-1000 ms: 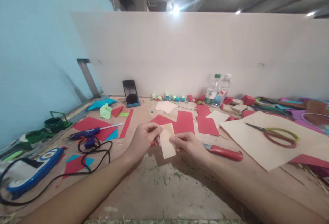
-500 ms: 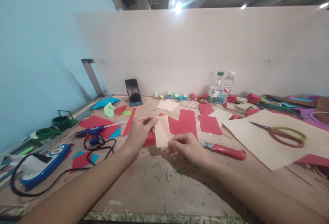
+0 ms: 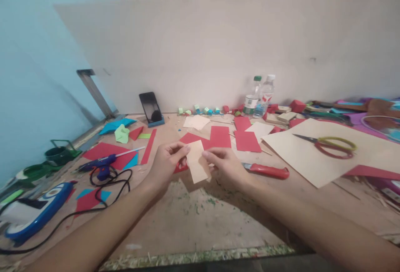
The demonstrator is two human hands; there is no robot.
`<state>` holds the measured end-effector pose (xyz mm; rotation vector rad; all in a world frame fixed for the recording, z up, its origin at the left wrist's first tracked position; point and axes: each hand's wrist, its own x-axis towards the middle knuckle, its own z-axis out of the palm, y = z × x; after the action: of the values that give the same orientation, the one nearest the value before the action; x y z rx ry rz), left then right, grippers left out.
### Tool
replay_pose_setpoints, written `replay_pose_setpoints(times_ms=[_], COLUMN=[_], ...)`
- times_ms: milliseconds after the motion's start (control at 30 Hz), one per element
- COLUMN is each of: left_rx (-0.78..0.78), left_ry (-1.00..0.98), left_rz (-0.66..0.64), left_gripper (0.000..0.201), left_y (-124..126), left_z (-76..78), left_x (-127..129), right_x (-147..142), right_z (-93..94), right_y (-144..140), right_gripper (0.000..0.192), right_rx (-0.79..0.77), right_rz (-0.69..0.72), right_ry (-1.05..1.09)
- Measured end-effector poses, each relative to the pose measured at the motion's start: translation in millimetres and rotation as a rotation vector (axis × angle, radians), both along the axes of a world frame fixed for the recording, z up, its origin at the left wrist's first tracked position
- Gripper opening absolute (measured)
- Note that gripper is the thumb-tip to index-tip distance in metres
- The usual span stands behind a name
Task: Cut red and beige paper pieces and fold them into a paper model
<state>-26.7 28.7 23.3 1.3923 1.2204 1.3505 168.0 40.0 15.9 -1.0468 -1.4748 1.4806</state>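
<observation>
Between my hands, a small rectangle of cream paper (image 3: 198, 167) is held slightly tilted above the table. My left hand (image 3: 170, 159) pinches its upper left edge between thumb and fingers. Thumb and fingers of my right hand (image 3: 223, 164) close on its right edge. Behind the paper lie red paper pieces (image 3: 220, 137), partly hidden by my hands. A red-handled knife (image 3: 269, 170) rests just right of my right hand. Farther right, scissors (image 3: 336, 147) with yellow and red handles lie on a large cream sheet (image 3: 300, 163).
At left are a blue glue gun (image 3: 103, 161) with a looping black cord and a blue-and-white power strip (image 3: 40, 209). A phone (image 3: 151, 107) stands at the back left. Two bottles (image 3: 251, 102) stand by the white partition. Small folded paper pieces (image 3: 206, 110) line the back.
My right hand has moved up along the paper's right edge from its lower corner. The paper now tilts more, its lower end to the right. The whole view has shifted.
</observation>
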Motion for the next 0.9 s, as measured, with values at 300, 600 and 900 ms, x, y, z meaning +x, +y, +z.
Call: replay_pose_setpoints(times_ms=[300,600,900], left_rx=[-0.046,-0.139,-0.112], left_ry=[0.025,0.001,-0.101], left_rz=[-0.091,-0.214,-0.044], left_gripper=[0.033,0.034,0.031], left_y=[-6.0,-8.5,4.5], left_z=[-0.3,3.4,-7.0], left_x=[3.7,-1.3,-4.9], right_x=[2.3,3.6,2.2], right_z=[-2.6,-3.9,2.5], right_y=[-1.4,-2.0,-5.0], right_gripper=[0.038,0.040,0.041], right_rx=[0.053,0.104,0.105], right_rz=[0.039,0.134,0.172], right_ry=[-0.099,-0.210,-0.239])
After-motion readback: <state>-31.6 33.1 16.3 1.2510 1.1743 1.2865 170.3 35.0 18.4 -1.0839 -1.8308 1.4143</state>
